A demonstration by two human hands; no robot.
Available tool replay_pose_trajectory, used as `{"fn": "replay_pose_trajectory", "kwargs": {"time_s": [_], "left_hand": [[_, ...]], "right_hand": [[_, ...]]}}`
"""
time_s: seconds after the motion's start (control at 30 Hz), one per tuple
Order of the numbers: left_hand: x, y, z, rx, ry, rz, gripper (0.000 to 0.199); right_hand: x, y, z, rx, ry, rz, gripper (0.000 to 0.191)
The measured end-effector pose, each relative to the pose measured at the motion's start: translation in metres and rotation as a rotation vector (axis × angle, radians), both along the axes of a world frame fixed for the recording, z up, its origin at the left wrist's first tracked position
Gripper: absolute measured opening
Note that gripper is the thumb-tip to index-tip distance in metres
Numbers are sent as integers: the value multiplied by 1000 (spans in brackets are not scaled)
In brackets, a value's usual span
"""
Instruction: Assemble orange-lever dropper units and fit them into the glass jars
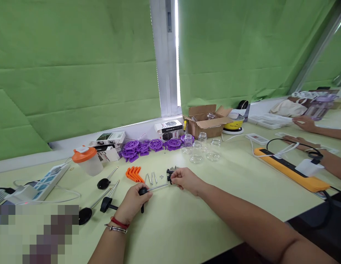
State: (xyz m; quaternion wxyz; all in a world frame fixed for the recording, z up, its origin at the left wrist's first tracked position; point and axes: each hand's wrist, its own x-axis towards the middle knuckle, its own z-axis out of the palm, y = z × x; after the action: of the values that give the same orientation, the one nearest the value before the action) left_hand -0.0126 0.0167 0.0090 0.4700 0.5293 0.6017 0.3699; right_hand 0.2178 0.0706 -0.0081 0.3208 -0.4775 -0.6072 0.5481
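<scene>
My left hand (134, 201) is closed around the black round end of a metal rod (158, 187), and the rod points right. At the rod's far tip, the fingers of my right hand (185, 179) pinch at a small black part (169, 178). Whether the rod enters that part is hard to see. Small springs (174, 168) lie just behind my right fingers. Between the hands and the purple pieces lie orange angled pieces (134, 174), long screws (151, 178) and tiny metal bits (161, 177). More rods with black ends (104, 183) rest left of my left hand.
Purple plastic parts (156, 145) and glass jars (196, 158) stand behind, by an open cardboard box (205, 126). An orange-lidded shaker (87, 161) and a white power strip (50, 181) are left. At right, an orange power strip (291, 172) lies near another person's hands (299, 143).
</scene>
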Motion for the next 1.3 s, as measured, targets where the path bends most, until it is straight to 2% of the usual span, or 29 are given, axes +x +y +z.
{"fn": "replay_pose_trajectory", "kwargs": {"time_s": [0.07,0.17,0.33,0.5,0.87,1.3], "left_hand": [[0,0,-3,36,72,-43,24],[0,0,-7,74,155,-102,23],[3,-2,-4,50,204,-173,21],[5,-4,-3,-6,129,-228,23],[10,-7,9,-18,127,-283,23],[9,-5,4,-10,175,-311,22]], "right_hand": [[6,-8,-7,-118,99,-13,10],[10,-13,-14,-167,170,-30,13],[10,-14,-15,-131,169,6,13],[9,-17,-14,-117,180,5,13],[8,-16,-16,-111,146,-11,8],[3,-22,-8,-88,93,-27,5]]}}
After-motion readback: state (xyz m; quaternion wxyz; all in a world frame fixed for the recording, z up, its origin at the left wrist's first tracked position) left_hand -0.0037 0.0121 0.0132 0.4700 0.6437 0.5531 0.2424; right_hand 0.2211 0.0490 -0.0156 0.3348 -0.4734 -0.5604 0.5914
